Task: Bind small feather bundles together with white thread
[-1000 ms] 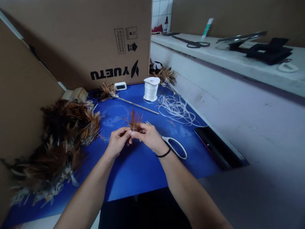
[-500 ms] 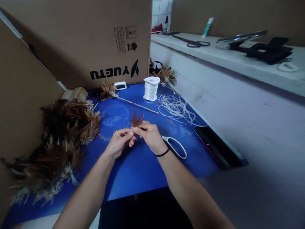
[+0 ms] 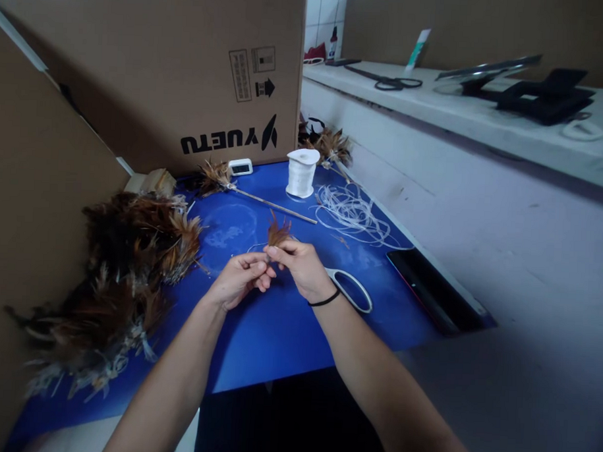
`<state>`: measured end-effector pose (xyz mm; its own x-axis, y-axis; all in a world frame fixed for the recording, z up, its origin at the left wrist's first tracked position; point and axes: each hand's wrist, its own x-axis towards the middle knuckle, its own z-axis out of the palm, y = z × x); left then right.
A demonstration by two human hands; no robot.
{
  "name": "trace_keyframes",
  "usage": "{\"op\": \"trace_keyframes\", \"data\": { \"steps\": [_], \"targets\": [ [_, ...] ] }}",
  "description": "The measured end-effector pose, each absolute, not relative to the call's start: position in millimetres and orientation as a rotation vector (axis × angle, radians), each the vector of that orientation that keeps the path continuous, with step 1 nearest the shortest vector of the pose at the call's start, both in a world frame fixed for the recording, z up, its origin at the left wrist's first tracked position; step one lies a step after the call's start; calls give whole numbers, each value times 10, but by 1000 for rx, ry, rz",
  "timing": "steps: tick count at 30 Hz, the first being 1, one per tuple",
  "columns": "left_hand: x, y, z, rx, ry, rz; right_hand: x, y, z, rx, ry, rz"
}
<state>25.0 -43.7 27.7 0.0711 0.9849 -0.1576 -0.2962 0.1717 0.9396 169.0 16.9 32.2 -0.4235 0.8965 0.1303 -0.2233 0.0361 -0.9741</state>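
Observation:
Over the blue mat (image 3: 273,330), my right hand (image 3: 302,269) pinches a small bunch of brown feathers (image 3: 277,232) that sticks up from its fingertips. My left hand (image 3: 240,280) is closed beside it, fingertips touching the base of the bunch; a thin white thread (image 3: 255,247) loops out from there. White-handled scissors (image 3: 351,288) lie on the mat just behind my right wrist.
A heap of brown feathers (image 3: 122,259) fills the mat's left side. A feathered stick (image 3: 248,194), a white thread spool (image 3: 301,172) and loose thread coils (image 3: 351,214) lie further back. A cardboard box (image 3: 163,69) stands behind; a dark phone (image 3: 435,290) lies at the right.
Both hands have shifted slightly up and right with the feather bunch, which now shows fewer spread tips. The view has tilted a little.

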Motion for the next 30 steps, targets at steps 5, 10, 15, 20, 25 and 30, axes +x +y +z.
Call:
{"op": "trace_keyframes", "data": {
  "steps": [5,10,15,20,25,30],
  "targets": [
    [289,-427,294,970,1109,1235,1687,152,335,-718,-1348,1698],
    [221,-401,291,1031,1168,1233,1682,167,314,-741,-1423,1573],
    [-9,-311,254,975,1455,1532,1685,168,245,-884,-1764,1220],
    [-112,-254,202,883,1533,1688,1659,123,166,-879,-2211,778],
    [-82,-260,220,869,1506,1706,1612,93,105,-916,-2328,721],
    [-97,-256,192,846,1508,1716,1602,104,103,-931,-2309,707]
  ]
}}
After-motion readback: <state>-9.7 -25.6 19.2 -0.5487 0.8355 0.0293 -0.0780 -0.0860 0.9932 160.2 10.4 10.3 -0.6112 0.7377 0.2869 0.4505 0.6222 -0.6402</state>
